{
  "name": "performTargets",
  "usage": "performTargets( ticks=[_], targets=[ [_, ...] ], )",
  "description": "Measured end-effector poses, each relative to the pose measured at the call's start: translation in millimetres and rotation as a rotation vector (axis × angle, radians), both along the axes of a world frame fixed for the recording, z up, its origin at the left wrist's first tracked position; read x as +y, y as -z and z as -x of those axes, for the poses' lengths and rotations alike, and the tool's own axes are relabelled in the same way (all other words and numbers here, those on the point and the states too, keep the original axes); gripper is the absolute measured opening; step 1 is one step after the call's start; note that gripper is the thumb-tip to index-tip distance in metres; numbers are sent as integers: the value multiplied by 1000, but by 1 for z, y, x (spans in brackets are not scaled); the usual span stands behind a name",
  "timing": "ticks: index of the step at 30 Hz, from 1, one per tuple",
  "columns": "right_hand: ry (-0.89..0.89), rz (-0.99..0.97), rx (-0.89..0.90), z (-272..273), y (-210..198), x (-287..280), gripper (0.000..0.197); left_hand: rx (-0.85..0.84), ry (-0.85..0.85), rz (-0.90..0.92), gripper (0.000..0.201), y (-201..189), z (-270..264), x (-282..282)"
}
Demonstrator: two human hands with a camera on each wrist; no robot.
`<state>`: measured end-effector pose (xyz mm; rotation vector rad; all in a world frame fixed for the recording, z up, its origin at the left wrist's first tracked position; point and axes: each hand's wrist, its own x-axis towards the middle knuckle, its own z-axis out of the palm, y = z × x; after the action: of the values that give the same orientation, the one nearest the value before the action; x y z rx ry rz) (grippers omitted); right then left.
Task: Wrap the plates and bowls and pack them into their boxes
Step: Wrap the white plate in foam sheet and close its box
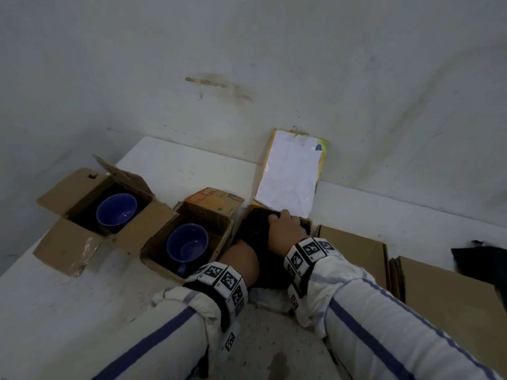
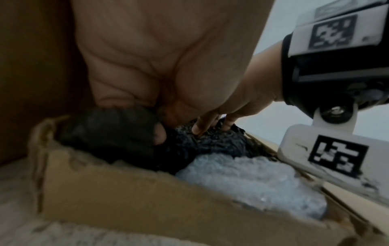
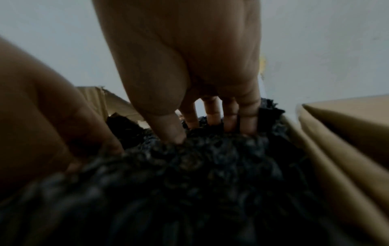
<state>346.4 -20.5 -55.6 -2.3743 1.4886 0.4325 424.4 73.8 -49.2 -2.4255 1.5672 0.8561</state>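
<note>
A bundle in black knitted wrap [image 1: 255, 226] sits inside an open cardboard box [image 2: 147, 199] at the table's near edge. My right hand [image 1: 285, 223] lies on top of it, its straight fingers [image 3: 248, 119] pressing into the wrap [image 3: 210, 174]. My left hand [image 1: 242, 256] is pushed down at the box's left side, palm [image 2: 147, 66] creased, its fingers curled into the black wrap [image 2: 109, 133] and mostly hidden by it. White bubble wrap [image 2: 252, 183] fills the box's near corner. What is inside the bundle is hidden.
To the left stand two open boxes: one [image 1: 74, 187] with a blue bowl [image 1: 116, 209], one [image 1: 156, 250] with a blue cup [image 1: 188, 242]. Flattened cardboard [image 1: 354, 248] lies right. A white sheet pack [image 1: 290, 174] leans on the wall. Dark cloth [image 1: 480, 259] lies far right.
</note>
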Motion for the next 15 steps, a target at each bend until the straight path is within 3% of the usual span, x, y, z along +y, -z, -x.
performTargets(
  ticks=[5,9,11,14,15],
  targets=[
    [-52,-97,-40,14,-9,-8,36,-15,-18,-42,36,-5,10,-2],
    [23,-152,-208,30,-37,-16,42,-146,211,-161,37,-12,17,-1],
    [57,-152,-256,37,-52,-15,40,-108,212,-160,36,-10,22,6],
    [-45,-185,-74,44,-58,4,28,33,7,8,52,-6,19,9],
    [-70,-221,-16,45,-57,14,28,47,9,24,58,-6,18,8]
  ],
)
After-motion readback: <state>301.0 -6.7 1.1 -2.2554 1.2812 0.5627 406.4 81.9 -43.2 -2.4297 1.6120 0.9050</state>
